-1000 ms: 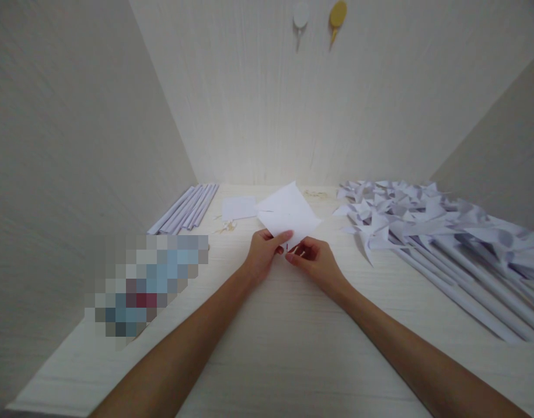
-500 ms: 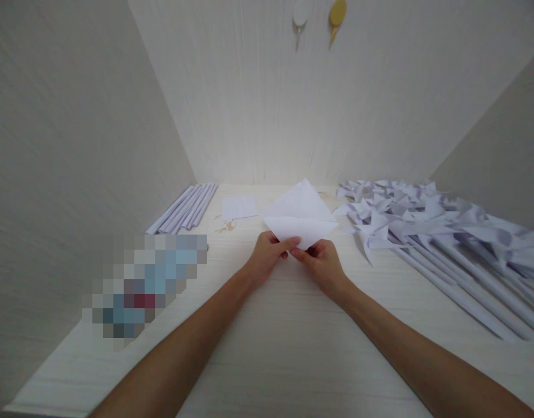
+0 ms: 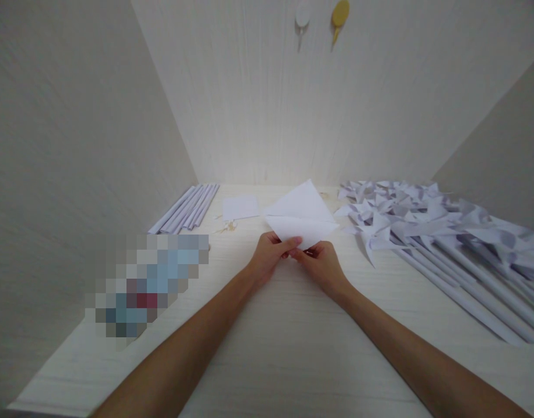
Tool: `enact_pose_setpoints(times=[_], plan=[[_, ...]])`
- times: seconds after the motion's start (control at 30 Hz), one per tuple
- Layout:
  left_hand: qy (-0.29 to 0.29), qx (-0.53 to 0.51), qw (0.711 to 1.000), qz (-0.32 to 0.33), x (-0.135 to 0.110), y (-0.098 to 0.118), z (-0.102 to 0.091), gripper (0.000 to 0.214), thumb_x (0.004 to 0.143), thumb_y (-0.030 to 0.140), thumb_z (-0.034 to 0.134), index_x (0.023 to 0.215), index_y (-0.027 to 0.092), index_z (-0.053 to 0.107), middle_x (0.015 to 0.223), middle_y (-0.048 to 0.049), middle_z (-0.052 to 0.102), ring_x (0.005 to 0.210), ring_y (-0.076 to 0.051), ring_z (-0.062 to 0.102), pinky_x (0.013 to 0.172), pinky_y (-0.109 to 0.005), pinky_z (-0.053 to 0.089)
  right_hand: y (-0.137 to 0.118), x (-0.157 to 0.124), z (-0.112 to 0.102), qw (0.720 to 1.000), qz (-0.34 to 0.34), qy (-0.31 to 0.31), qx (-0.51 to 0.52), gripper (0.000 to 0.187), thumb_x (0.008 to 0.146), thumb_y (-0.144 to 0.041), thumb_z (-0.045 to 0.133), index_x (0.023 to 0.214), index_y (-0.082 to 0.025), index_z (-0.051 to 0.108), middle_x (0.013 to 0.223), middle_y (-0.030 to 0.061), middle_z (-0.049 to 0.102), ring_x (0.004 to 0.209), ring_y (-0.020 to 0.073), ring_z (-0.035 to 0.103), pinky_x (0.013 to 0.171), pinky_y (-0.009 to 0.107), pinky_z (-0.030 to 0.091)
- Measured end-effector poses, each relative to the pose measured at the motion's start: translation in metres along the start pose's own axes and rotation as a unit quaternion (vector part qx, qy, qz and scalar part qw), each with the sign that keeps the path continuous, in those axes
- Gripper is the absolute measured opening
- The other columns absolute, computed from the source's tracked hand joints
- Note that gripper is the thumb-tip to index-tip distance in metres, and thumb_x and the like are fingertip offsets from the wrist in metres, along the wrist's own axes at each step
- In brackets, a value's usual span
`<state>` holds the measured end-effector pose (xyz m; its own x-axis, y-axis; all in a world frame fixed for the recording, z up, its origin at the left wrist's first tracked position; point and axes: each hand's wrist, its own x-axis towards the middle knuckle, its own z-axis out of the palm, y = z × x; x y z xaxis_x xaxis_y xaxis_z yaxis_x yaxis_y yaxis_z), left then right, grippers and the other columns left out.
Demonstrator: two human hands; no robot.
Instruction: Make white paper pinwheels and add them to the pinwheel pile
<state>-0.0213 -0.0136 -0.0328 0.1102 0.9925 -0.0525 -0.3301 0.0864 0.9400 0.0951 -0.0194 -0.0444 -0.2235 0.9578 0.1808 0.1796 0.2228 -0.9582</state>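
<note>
A square sheet of white paper [image 3: 299, 212], creased across its middle, is held up with one corner pointing away from me. My left hand [image 3: 271, 253] pinches its near corner, the thumb lying on top of the paper. Close beside it, my right hand [image 3: 321, 261] grips the same near edge, with thumb and fingers pressed together. The fingertips of both hands almost meet, and the fingers under the sheet are partly hidden.
White paper pinwheels [image 3: 406, 215] on rolled sticks are heaped at the right. Rolled paper sticks [image 3: 186, 209] lie back left, near flat paper [image 3: 241, 207] and small yellowish bits [image 3: 227, 226]. A blurred-out patch [image 3: 154, 284] covers something at left. Two hooks [image 3: 340, 14] hang on the wall.
Both hands keep their pinch on the paper, which has tilted slightly. The whole view has shifted a little, so things appear marginally further right.
</note>
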Motion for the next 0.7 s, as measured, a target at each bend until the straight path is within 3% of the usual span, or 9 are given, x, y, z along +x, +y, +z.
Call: enact_pose_setpoints(times=[0.2,0.33,0.53,0.7], plan=[[0.054,-0.041,0.997,0.021,0.004,0.002,-0.002,0.024,0.050,0.029,0.070,0.064,0.013,0.058,0.054,0.0028,0.053,0.042,-0.004,0.037,0.038,-0.019,0.020,-0.002,-0.002,0.000,1.000,0.019,-0.010,-0.016,0.021,0.065,-0.033,0.056,0.065,-0.013,0.062,0.052,-0.0004,0.053,0.047,0.0098,0.042,0.047,0.024,0.032],[0.131,-0.090,0.986,0.048,0.007,0.007,-0.007,0.025,0.051,0.031,0.069,0.058,0.014,0.053,0.055,0.0032,0.052,0.044,-0.003,0.040,0.038,-0.017,0.022,-0.001,-0.002,0.000,1.000,0.017,-0.003,-0.025,0.021,0.063,-0.032,0.058,0.056,-0.013,0.057,0.046,-0.0036,0.046,0.043,0.0072,0.035,0.043,0.022,0.026],[0.154,-0.118,0.980,0.048,0.010,0.007,-0.010,0.024,0.048,0.026,0.071,0.062,0.014,0.055,0.058,0.0022,0.055,0.046,-0.004,0.044,0.039,-0.016,0.027,-0.002,0.000,-0.002,0.988,0.043,0.094,0.115,0.019,0.062,-0.030,0.060,0.053,-0.015,0.052,0.044,-0.0054,0.044,0.042,0.0061,0.037,0.041,0.020,0.026],[0.113,-0.066,0.990,0.044,0.009,0.006,-0.011,0.017,0.052,0.024,0.067,0.064,0.014,0.060,0.060,0.0012,0.057,0.046,-0.004,0.044,0.039,-0.017,0.028,-0.007,0.004,-0.005,0.951,0.051,0.193,0.236,0.018,0.061,-0.026,0.061,0.052,-0.016,0.048,0.042,-0.0070,0.042,0.039,0.0044,0.035,0.039,0.019,0.024]])
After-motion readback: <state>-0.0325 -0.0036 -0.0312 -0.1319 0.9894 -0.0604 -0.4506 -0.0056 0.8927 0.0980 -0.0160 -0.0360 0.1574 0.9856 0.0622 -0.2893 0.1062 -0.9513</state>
